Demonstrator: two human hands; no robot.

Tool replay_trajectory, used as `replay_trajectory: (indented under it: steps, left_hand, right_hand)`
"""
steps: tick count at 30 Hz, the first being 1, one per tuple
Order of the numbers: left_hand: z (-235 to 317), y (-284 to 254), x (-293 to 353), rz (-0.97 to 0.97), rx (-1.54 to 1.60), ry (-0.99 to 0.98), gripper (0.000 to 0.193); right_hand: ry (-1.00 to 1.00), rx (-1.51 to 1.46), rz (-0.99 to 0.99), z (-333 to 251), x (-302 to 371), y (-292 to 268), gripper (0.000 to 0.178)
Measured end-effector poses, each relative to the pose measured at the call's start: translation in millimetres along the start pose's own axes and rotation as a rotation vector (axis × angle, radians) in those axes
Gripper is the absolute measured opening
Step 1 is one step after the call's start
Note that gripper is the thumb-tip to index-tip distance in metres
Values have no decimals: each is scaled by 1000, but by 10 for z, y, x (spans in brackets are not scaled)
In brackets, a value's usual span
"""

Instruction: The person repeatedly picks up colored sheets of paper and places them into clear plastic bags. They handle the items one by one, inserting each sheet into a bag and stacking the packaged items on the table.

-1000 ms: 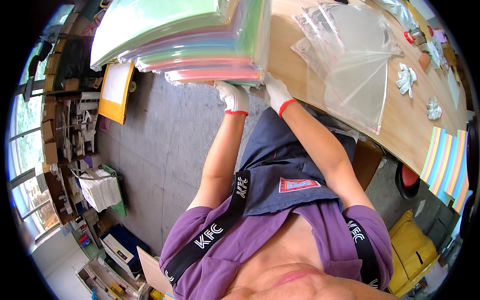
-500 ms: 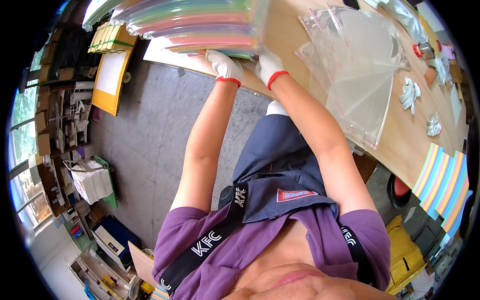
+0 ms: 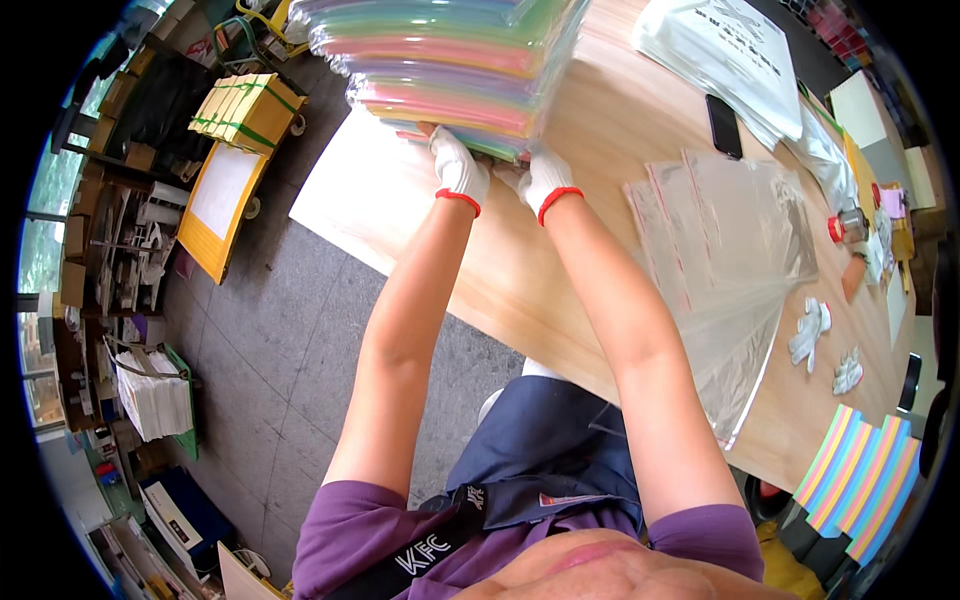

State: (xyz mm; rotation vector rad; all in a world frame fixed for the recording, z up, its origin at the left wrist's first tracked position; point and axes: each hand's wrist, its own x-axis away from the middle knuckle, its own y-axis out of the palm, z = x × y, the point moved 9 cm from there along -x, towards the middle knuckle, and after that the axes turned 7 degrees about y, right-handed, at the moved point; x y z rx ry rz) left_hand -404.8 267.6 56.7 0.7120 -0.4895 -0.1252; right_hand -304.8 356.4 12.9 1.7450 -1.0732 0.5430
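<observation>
A tall stack of coloured paper packs in clear plastic wrap (image 3: 450, 75) stands at the far side of the view, over the wooden table (image 3: 400, 215). Its layers run in pink, green, yellow and lilac. My left hand (image 3: 460, 172), in a white knit glove with a red cuff, grips the lower near edge. Close beside it, my right hand (image 3: 547, 185), gloved alike, holds the bottom right corner. The fingertips of both hands are partly hidden by the stack. Whether its underside touches the tabletop, I cannot tell.
Clear plastic bags (image 3: 725, 240) lie fanned out right of my right arm. Beyond are a black phone (image 3: 723, 127) and white printed bags (image 3: 720, 60). Loose gloves (image 3: 810, 332) and striped coloured paper (image 3: 858, 480) lie at right. A yellow cart (image 3: 222, 215) stands on the floor at left.
Both hands and the stack have moved farther in from the table's near edge, over the tabletop. My view has shifted, so the phone and white printed bags now show more fully.
</observation>
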Motion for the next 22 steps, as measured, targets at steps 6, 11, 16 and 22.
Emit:
replay_trajectory:
  steps: [6, 11, 16, 22]
  left_hand:
    - [-51, 222, -792, -148, -144, -42, 88]
    - [-39, 489, -1128, -196, -221, -79, 86]
    - [-118, 498, -998, -257, -267, -13, 71]
    - [-593, 11, -193, -776, -896, 333, 80]
  right_hand:
    - [-40, 62, -109, -329, -371, 448, 40]
    - [-36, 86, -120, -602, -669, 691, 41]
    - [-93, 63, -154, -820, -800, 881, 40]
    - [-128, 84, -225, -961, -757, 1044, 43]
